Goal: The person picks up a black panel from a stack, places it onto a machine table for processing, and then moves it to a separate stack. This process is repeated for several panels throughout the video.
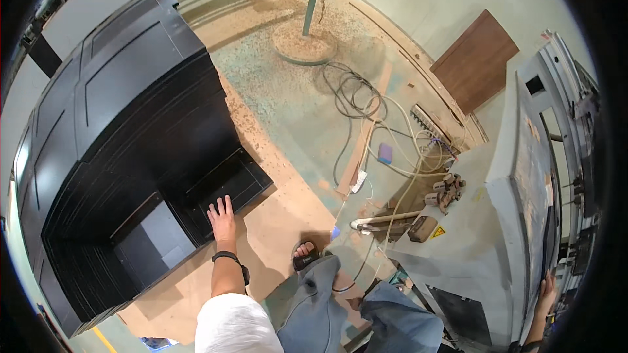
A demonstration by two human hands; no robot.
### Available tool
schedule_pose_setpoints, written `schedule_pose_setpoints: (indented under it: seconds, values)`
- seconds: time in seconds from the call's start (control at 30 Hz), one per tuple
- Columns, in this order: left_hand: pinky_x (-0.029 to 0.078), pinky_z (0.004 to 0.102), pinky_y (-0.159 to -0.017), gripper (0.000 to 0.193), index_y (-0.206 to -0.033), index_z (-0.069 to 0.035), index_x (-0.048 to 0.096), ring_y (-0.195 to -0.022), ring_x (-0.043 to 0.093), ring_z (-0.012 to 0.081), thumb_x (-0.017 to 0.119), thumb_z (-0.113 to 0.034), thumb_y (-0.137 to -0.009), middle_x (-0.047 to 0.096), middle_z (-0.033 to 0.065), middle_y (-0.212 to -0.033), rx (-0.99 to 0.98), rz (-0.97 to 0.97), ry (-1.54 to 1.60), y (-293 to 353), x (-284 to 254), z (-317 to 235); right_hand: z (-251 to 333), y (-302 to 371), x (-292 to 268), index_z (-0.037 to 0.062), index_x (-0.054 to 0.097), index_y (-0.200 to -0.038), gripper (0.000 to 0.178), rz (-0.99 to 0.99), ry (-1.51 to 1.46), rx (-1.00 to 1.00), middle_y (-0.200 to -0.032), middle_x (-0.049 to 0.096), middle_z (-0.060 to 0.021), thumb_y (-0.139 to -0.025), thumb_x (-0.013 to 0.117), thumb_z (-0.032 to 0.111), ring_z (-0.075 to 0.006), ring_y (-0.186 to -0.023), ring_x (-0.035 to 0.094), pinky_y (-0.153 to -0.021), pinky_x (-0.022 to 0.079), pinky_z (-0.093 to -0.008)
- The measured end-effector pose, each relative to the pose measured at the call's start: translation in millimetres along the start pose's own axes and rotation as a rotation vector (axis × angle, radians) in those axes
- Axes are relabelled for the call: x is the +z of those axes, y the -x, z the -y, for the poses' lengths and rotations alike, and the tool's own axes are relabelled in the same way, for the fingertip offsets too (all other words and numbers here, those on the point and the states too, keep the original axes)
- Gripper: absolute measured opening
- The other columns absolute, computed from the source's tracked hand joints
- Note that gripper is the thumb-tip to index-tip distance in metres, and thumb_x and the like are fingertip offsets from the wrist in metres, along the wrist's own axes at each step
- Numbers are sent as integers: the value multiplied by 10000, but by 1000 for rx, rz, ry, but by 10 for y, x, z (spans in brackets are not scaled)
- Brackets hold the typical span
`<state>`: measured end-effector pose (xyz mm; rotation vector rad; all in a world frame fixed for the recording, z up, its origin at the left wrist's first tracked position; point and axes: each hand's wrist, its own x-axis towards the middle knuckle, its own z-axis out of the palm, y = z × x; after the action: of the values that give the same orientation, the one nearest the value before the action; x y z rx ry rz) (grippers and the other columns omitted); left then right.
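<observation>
My left hand [224, 225] reaches forward with fingers spread, at the near edge of a low stack of black panels [237, 175]; it holds nothing, and whether it touches the top panel I cannot tell. Left of it rises a tall stack of black panels [137, 65] with thin grooved lines. Between the stacks lies a lower panel with a grey sheen [154, 238]. Far to the right, my right hand [548, 293] rests against the side of a grey machine [504, 222], its fingers extended and partly in shadow.
A brown board [288, 202] lies under the panels. Coiled cables [353, 95] and a power strip [428, 124] run across the dusty floor. A round-based stand [304, 46] is farther off. A brown panel [474, 62] leans on the wall. My sandalled foot [305, 255] is near the board.
</observation>
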<state>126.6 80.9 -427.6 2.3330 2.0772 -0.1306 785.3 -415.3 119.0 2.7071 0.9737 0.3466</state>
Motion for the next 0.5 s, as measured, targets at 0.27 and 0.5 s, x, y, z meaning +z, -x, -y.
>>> schedule_pose_setpoints:
  seconds: [0.27, 0.5]
  values:
    - [349, 547, -1030, 765, -1487, -110, 185, -1324, 253, 503, 591, -258, -856, 111, 160, -1544, -184, 531, 156, -229, 116, -274, 216, 96, -301, -20, 513, -1279, 363, 15, -3, -29, -1214, 549, -217, -967, 452, 155, -356, -1105, 533, -941, 403, -346]
    - [378, 485, -1022, 646, -1390, -29, 350, -1264, 376, 429, 616, -234, -838, 308, 205, -1442, -77, 261, 249, -139, 192, -171, 126, 92, -58, 9, 549, -1255, 324, -4, -37, 6, -1177, 582, -186, -947, 496, 94, -336, -1075, 567, -897, 451, -378]
